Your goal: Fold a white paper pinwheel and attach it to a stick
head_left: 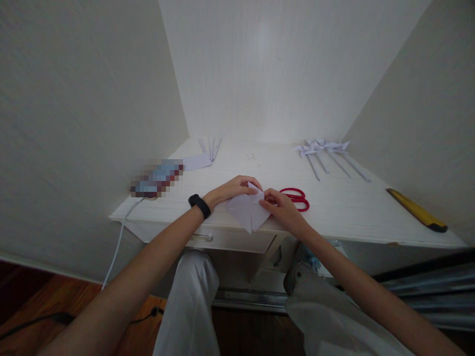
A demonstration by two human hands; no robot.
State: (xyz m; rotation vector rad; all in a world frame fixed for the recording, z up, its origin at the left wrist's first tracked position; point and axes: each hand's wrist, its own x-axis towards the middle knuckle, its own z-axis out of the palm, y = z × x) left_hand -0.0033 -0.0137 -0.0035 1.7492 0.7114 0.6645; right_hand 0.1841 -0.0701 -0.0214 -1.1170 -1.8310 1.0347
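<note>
A square sheet of white paper (245, 210), with slits running in from its corners, is held over the front edge of the desk. My left hand (241, 188), a black band on its wrist, pinches the far side of the sheet, where one part bends upward. My right hand (278, 205) grips the sheet's right side between thumb and fingers. Just behind the right hand lie scissors with red handles (299, 198); their blades are hidden by the hand and paper.
Several white paper pinwheels (321, 147) on rolled sticks lie at the back right. More paper sticks (211, 148) and flat paper (196, 162) are at the back left, beside a blurred device (158, 179) with a white cable (118, 242). A yellow utility knife (417, 210) lies near the right edge.
</note>
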